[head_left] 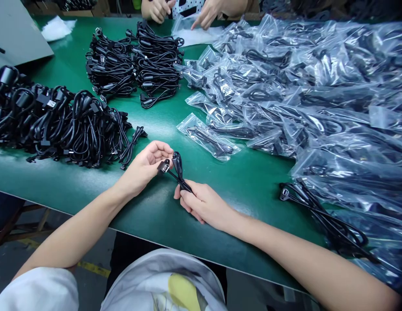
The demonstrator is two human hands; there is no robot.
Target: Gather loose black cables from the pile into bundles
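Black cable bundle (pixel 177 165): positioned above the green bench (pixel 246 185). Right hand (pixel 205 203): fingers clamped on bundle. Left hand (pixel 142 166): fingers curled at connector (pixel 164 166); grip unclear. Apparent step: connector handling; next move requires steady right-hand grip.

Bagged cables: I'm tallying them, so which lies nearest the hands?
The bagged cable just beyond the right hand, at the heap's near left corner; the other bags lie farther back or right.
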